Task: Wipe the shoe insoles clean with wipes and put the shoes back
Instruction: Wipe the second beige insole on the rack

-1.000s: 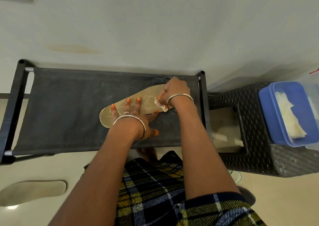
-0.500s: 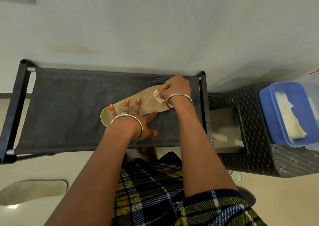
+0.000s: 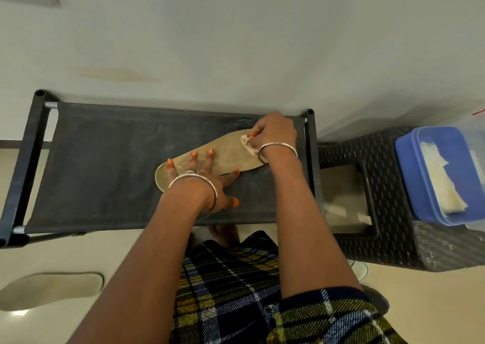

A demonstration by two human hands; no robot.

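A tan insole (image 3: 231, 154) lies slantwise on the black fabric shelf of a shoe rack (image 3: 105, 165). My left hand (image 3: 207, 178) presses flat on its left half, fingers spread and straight. My right hand (image 3: 275, 131) grips a crumpled whitish wipe (image 3: 248, 144) and holds it against the insole's right end. A second tan insole (image 3: 52, 288) lies on the floor at the lower left.
A dark woven stool (image 3: 388, 212) stands right of the rack. On it sits a blue plastic box (image 3: 420, 186) holding white wipes (image 3: 443, 183). A pale wall rises behind the rack. My plaid clothing fills the bottom middle.
My right hand has slid the wipe up and to the right along the insole, toward its far end. My left hand has stayed pressed in place.
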